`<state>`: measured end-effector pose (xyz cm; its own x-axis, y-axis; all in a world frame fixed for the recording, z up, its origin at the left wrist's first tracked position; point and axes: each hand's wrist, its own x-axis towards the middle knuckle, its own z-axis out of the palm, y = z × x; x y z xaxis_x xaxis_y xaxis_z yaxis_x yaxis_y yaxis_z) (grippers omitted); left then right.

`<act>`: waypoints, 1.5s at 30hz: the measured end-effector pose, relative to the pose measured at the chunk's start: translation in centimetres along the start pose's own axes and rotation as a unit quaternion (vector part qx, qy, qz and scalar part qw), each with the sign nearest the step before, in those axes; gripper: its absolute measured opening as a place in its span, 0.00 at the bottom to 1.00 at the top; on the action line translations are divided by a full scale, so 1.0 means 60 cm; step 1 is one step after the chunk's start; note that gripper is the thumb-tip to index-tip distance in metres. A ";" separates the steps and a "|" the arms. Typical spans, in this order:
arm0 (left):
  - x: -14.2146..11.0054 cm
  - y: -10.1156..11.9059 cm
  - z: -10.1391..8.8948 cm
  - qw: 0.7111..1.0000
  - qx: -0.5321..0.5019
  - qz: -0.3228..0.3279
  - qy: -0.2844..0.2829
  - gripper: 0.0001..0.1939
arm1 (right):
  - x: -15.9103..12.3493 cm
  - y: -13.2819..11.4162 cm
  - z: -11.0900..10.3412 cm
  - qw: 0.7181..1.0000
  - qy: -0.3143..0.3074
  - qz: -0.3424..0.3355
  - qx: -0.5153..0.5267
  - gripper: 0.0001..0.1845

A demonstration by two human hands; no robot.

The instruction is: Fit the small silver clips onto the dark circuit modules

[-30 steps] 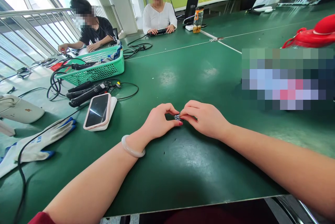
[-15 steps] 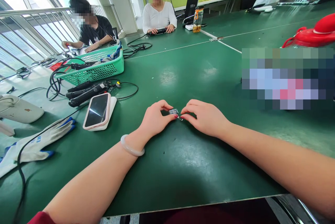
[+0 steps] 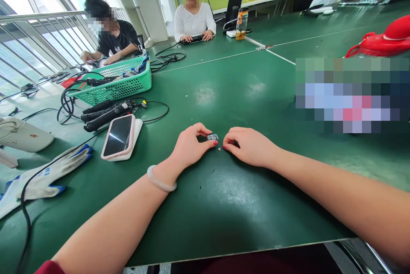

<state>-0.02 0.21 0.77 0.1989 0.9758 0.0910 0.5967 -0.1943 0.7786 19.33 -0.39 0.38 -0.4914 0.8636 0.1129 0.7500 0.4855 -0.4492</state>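
Pinching a small, rectangular, black-and-white piece [image 3: 212,137] in its fingers, the left hand [image 3: 189,145] was over the glossy green counter [image 3: 205,218]. The right hand [image 3: 249,147] gripped a tiny, slender, pale piece [image 3: 221,149].

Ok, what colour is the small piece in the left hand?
The small piece looks mottled white and black; the head view shows it.

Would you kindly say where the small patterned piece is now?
In the head view, the patterned piece is near the centre, held in the left hand, left of the right hand.

Left hand [image 3: 188,147] has open table [image 3: 229,84] ahead, phone [image 3: 119,136] leftward.
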 end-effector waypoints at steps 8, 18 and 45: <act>0.000 0.000 0.000 1.000 0.001 -0.002 -0.006 0.11 | -0.003 0.006 -0.001 1.000 -0.002 -0.013 -0.022 0.08; -0.002 0.000 0.001 0.999 0.012 0.011 -0.029 0.13 | -0.003 0.005 -0.008 0.994 0.113 0.001 0.000 0.09; -0.004 0.004 0.001 0.994 -0.085 0.028 -0.067 0.13 | -0.008 0.000 -0.002 0.995 0.094 -0.033 -0.008 0.12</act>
<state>0.14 -0.07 0.88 0.3356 0.9399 0.0624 0.4448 -0.2165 0.8691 19.63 -0.78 0.41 -0.4493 0.8393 0.3063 0.7266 0.5427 -0.4213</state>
